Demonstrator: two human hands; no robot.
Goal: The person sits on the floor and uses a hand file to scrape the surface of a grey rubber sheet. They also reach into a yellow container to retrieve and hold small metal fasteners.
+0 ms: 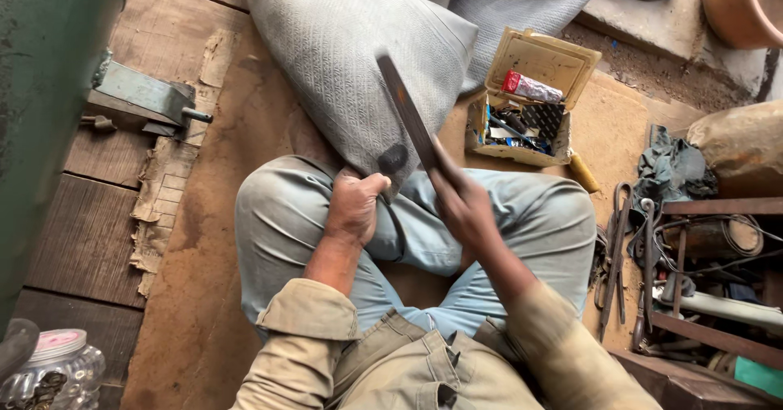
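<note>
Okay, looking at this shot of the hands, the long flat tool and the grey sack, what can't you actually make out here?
All in the head view:
- Right hand: motion-blurred, so its grip on the flat metal bar is unclear.
- Small dark object at the left hand: fingers cover most of it.
- Open cardboard box: contents too small and jumbled to identify.
- Clear jar: cut off by the bottom edge.
- Grey sack: top runs out of frame.

Worn wooden floorboards (90,239) lie at nine o'clock; a green metal wall (41,92) rises at ten; rusty shelving (718,296) stands at four.
</note>
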